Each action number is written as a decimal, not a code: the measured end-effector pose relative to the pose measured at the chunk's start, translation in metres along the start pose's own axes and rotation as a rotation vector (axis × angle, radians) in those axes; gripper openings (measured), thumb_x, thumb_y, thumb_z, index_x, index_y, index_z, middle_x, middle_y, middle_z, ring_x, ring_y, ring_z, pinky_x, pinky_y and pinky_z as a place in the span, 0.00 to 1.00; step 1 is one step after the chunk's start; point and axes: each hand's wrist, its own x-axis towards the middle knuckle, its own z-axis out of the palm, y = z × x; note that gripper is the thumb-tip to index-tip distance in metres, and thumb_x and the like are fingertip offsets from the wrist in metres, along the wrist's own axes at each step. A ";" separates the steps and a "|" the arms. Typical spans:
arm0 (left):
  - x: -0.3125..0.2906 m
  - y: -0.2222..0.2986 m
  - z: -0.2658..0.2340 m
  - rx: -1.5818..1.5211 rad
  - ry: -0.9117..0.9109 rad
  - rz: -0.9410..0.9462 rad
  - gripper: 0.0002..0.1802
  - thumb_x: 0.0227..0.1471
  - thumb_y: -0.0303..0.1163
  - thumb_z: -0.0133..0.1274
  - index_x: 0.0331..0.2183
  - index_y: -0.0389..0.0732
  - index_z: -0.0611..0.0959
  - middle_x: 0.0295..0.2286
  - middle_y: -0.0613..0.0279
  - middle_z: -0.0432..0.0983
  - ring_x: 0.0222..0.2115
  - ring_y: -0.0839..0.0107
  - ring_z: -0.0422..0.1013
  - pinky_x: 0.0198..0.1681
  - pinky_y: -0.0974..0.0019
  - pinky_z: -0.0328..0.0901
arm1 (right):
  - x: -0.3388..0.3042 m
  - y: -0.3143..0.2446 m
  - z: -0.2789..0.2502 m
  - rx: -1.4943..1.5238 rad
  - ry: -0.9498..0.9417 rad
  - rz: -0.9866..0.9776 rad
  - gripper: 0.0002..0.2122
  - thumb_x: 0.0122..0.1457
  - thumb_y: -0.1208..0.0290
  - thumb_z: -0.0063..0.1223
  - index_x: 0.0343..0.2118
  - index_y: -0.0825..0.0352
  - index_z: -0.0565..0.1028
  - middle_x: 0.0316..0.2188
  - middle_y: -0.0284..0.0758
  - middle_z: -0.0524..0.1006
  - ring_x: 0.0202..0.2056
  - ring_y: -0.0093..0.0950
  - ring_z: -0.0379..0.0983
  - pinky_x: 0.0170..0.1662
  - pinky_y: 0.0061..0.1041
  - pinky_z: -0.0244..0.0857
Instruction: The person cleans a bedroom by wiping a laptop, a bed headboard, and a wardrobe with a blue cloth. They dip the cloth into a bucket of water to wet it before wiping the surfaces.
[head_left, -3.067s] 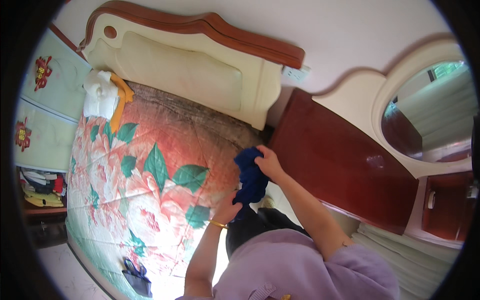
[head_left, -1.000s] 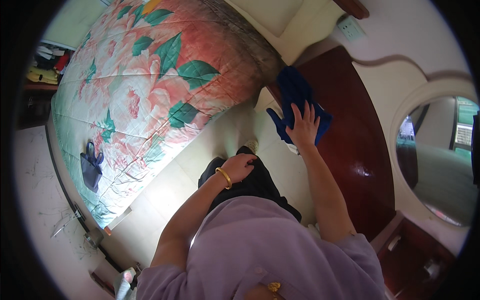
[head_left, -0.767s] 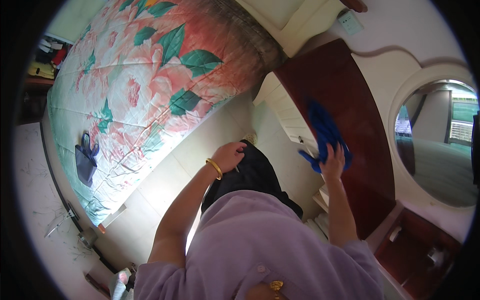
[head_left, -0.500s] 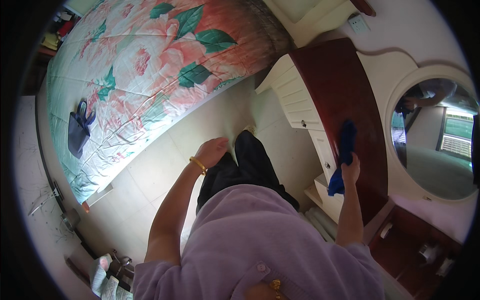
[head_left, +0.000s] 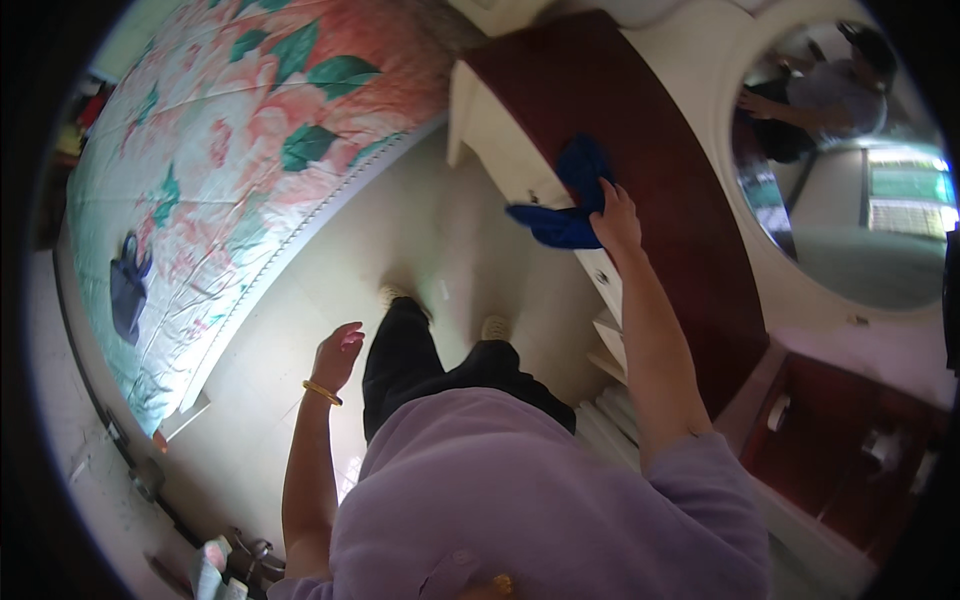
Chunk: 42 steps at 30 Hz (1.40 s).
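My right hand grips a blue cloth at the inner edge of the dark red-brown dresser top. Part of the cloth lies on the top; another fold hangs out over the front, above the white drawers. The fingers spread over the cloth and partly hide it. Low on the other side, my left hand, with a gold bangle at its wrist, hangs loosely curled over the floor. Nothing shows in it, and its fingers are a little apart.
A bed with a floral cover stands on the left, a dark bag lying on it. An oval mirror rises behind the dresser. Small items lie on a lower red-brown surface at right. Pale tiled floor runs between.
My right hand has moved with the cloth to the dresser's inner edge and farther along it. The cloth now spreads and hangs over the front. My view has shifted toward the right.
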 end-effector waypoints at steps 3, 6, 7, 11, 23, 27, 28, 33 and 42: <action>0.012 0.023 0.059 -0.026 -0.069 0.096 0.15 0.48 0.27 0.48 0.42 0.37 0.73 0.31 0.57 0.75 0.33 0.72 0.72 0.38 0.72 0.65 | -0.039 0.085 -0.006 0.049 0.019 0.204 0.30 0.46 0.70 0.47 0.55 0.54 0.56 0.55 0.40 0.55 0.55 0.41 0.52 0.52 0.39 0.56; 0.019 0.059 0.126 -0.079 -0.143 0.225 0.17 0.47 0.28 0.49 0.42 0.38 0.74 0.31 0.57 0.75 0.33 0.71 0.72 0.37 0.71 0.65 | -0.099 0.216 0.008 0.068 0.109 0.395 0.30 0.45 0.68 0.49 0.55 0.60 0.55 0.51 0.47 0.60 0.53 0.43 0.55 0.53 0.38 0.53; 0.019 0.074 0.149 -0.053 -0.165 0.262 0.17 0.46 0.28 0.49 0.42 0.39 0.74 0.31 0.57 0.75 0.32 0.70 0.72 0.37 0.70 0.65 | -0.126 0.261 0.012 0.083 0.130 0.485 0.31 0.44 0.66 0.50 0.54 0.63 0.55 0.49 0.48 0.63 0.50 0.44 0.58 0.52 0.38 0.54; -0.003 0.133 0.219 0.063 -0.281 0.334 0.18 0.46 0.32 0.48 0.41 0.39 0.74 0.32 0.56 0.75 0.33 0.67 0.71 0.38 0.69 0.65 | -0.212 0.374 0.014 0.249 -0.027 1.113 0.34 0.46 0.54 0.49 0.55 0.65 0.53 0.52 0.49 0.57 0.53 0.43 0.56 0.54 0.39 0.51; -0.071 0.122 0.221 -0.103 -0.274 0.051 0.19 0.50 0.29 0.44 0.46 0.38 0.70 0.36 0.60 0.73 0.37 0.72 0.69 0.40 0.71 0.63 | -0.016 0.209 -0.030 0.030 0.054 0.490 0.28 0.52 0.63 0.46 0.57 0.56 0.52 0.55 0.42 0.53 0.53 0.43 0.54 0.49 0.43 0.59; -0.087 0.104 0.212 -0.474 -0.065 -0.112 0.20 0.50 0.33 0.46 0.46 0.40 0.70 0.36 0.63 0.72 0.35 0.76 0.68 0.38 0.73 0.63 | -0.011 0.075 -0.003 -0.090 -0.012 -0.313 0.27 0.45 0.71 0.49 0.52 0.58 0.59 0.54 0.40 0.56 0.51 0.43 0.56 0.44 0.38 0.64; -0.090 0.100 0.211 -0.586 0.032 -0.145 0.20 0.49 0.33 0.48 0.46 0.40 0.71 0.35 0.63 0.72 0.34 0.77 0.68 0.37 0.73 0.63 | -0.022 0.046 0.010 0.061 0.001 -0.503 0.26 0.42 0.72 0.50 0.50 0.60 0.63 0.50 0.41 0.62 0.49 0.42 0.59 0.46 0.36 0.62; -0.116 0.090 0.188 -1.002 0.180 -0.321 0.35 0.51 0.53 0.43 0.57 0.60 0.49 0.54 0.60 0.50 0.53 0.52 0.51 0.50 0.47 0.51 | -0.143 -0.076 0.027 0.689 -0.648 -0.791 0.27 0.38 0.72 0.50 0.47 0.64 0.66 0.44 0.44 0.69 0.47 0.36 0.65 0.50 0.28 0.58; -0.264 -0.028 0.143 -1.765 0.428 0.136 0.26 0.55 0.45 0.39 0.49 0.37 0.65 0.44 0.55 0.68 0.44 0.64 0.67 0.48 0.62 0.61 | -0.328 -0.196 0.039 0.567 -1.179 -1.242 0.21 0.48 0.76 0.51 0.48 0.66 0.66 0.42 0.38 0.71 0.39 0.23 0.68 0.39 0.22 0.64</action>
